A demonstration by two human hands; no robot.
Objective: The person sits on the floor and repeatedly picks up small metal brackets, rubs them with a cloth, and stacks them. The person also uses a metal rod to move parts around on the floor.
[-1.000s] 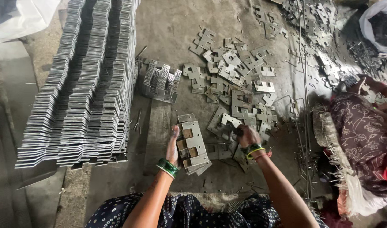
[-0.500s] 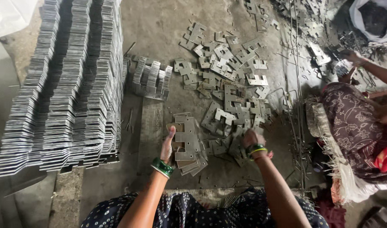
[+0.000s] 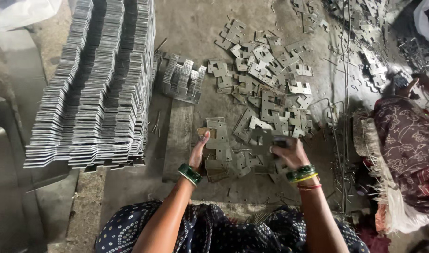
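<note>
Both bare forearms reach forward and down from the lap, elbows bent, the two hands set a little apart. The left hand (image 3: 197, 151) is held edge-on with its fingers straight and close together, thumb uppermost, a green bangle at the wrist. The right hand (image 3: 287, 151) is palm-down, its fingers curled under, with green, yellow and red bangles on that wrist.

Metal workshop: stacked stamped plates (image 3: 97, 89)
</note>
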